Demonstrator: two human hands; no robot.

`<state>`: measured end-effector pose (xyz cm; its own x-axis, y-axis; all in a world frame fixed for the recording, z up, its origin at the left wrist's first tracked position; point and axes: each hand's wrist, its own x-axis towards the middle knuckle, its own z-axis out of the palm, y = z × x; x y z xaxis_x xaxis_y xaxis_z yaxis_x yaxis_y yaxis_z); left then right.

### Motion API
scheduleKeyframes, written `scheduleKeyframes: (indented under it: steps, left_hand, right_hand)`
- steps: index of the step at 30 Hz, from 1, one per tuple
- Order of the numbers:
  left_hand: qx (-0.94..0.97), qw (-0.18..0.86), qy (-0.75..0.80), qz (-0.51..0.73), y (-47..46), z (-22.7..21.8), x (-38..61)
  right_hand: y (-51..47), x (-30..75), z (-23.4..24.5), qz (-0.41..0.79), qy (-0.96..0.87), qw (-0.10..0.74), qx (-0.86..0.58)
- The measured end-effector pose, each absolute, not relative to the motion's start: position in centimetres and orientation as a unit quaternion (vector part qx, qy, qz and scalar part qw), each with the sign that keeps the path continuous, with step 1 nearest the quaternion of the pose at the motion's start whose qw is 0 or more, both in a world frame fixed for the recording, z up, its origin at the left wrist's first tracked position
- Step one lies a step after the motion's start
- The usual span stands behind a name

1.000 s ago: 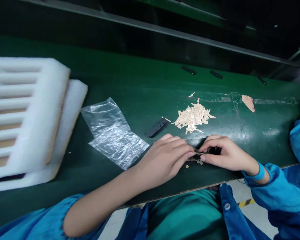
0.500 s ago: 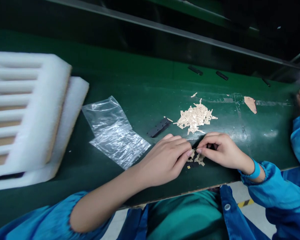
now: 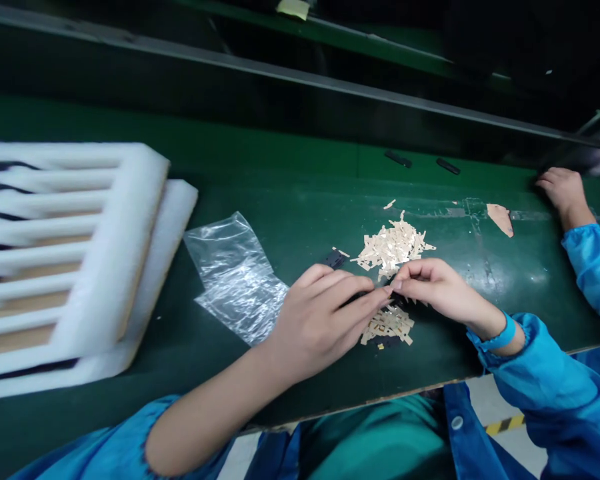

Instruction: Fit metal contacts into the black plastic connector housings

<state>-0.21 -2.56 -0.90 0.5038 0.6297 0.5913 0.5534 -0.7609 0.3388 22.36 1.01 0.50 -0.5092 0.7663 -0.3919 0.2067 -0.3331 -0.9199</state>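
Note:
My left hand [image 3: 325, 313] reaches in from the left, its thumb and index finger pinched at the tips. Meeting it fingertip to fingertip, my right hand [image 3: 430, 287] is pinched too, with a blue band at the wrist. Something small and dark shows between and under the fingers, too covered to name. Just below them lies a small heap of flat beige pieces [image 3: 389, 323] with a dark flat piece [image 3: 386, 342] under it. Beyond the hands is a larger pile of beige pieces [image 3: 395, 243]. Dark flat parts [image 3: 334, 259] lie partly hidden behind my left hand.
A clear plastic bag [image 3: 235, 267] lies left of my hands. Slotted white foam trays [image 3: 145, 233] are stacked farther left. Two dark strips [image 3: 398, 159] and a brown scrap [image 3: 501, 220] lie toward the back. At right is another person's hand [image 3: 566, 192].
My left hand's fingers have straightened, and more of the small beige heap shows below. The other person's hand has moved left, to where a third dark strip lay. The whole view has shifted slightly.

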Motion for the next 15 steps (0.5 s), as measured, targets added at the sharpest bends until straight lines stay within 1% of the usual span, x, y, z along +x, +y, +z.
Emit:
scheduleKeyframes:
  steps: [1,3,5,7,9,12,15]
  left_hand:
    - [0.848,0.093,0.362,0.377,-2.5,-0.7,-0.1]
    - [0.788,0.219,0.422,0.391,-2.4,-0.4,0.2]
    - [0.714,0.353,0.468,0.384,-2.4,-0.3,0.7]
    - [0.656,0.443,0.485,0.372,-2.3,-0.3,1.1]
    - [0.627,0.486,0.489,0.362,-2.1,-0.6,1.3]
    - [0.608,0.511,0.497,0.349,-1.8,-1.1,1.3]
    - [0.594,0.527,0.503,0.341,-1.7,-1.4,1.0]
  right_hand:
    - [1.1,22.3,0.6,0.686,-0.540,0.201,-0.445]
    - [1.2,22.2,0.7,0.679,-0.552,0.205,-0.438]
    - [1.1,22.2,0.6,0.654,-0.573,0.232,-0.437]
    - [0.8,22.2,0.3,0.613,-0.597,0.259,-0.448]
    - [0.6,22.2,-0.1,0.567,-0.626,0.274,-0.460]
    - [0.5,22.2,-0.6,0.514,-0.667,0.288,-0.457]
    - [0.4,22.2,-0.8,0.528,-0.666,0.285,-0.443]
